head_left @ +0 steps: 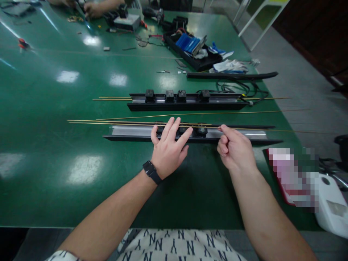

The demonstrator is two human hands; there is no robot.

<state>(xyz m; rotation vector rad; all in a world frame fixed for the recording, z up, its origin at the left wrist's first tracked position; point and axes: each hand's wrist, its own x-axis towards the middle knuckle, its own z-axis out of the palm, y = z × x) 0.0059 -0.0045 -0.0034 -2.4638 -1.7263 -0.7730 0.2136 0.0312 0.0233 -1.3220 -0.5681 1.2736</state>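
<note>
A long black rail (130,134) with small black blocks in it lies across the green table (67,159) in front of me. My left hand (169,148), a black watch on its wrist, lies flat on the rail with fingers spread over the blocks. My right hand (234,148) is closed in a pinch on a thin brass rod (108,123) that runs left along the rail's top. Another brass rod lies right beside it, and a third loose brass rod (190,114) lies just beyond.
A second black rail (187,102) with black blocks and brass rods lies farther back, with cables (239,87) at its right end. A black tray (190,49) of blue parts stands at the back. Another person's hands (92,9) work at the far edge. A white device (331,206) sits at right.
</note>
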